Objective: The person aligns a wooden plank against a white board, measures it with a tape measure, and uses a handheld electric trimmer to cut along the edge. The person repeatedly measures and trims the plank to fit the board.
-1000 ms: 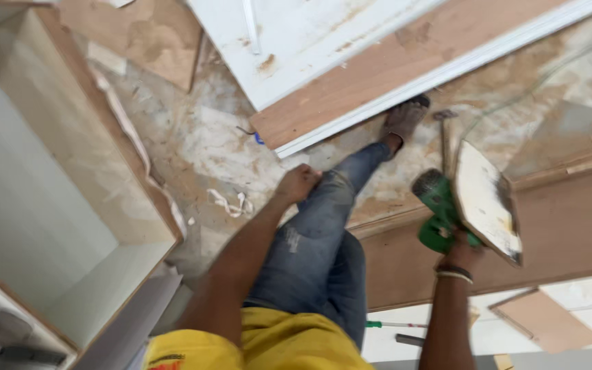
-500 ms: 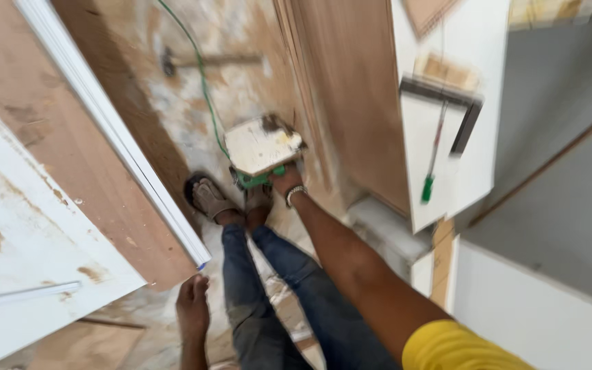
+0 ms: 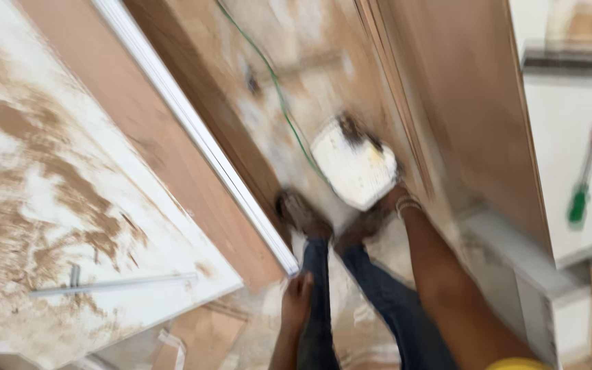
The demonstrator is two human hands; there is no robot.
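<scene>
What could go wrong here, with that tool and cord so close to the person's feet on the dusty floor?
1. The thin green cord trails across the floor toward the feet; it might snag a sandalled foot.
2. The right hand reaches down to the white flat-based power tool, right beside the feet, so a slip could hurt toes.
3. The picture is blurred, so the head is moving; with sawdust-covered boards all around, footing looks unsure.

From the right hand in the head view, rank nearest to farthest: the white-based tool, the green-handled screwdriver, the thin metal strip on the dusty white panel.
From the right hand:
1. White-based tool, at the hand, just above it.
2. Green-handled screwdriver, off to the right on the white board.
3. Thin metal strip, far left on the dusty white panel.
</scene>
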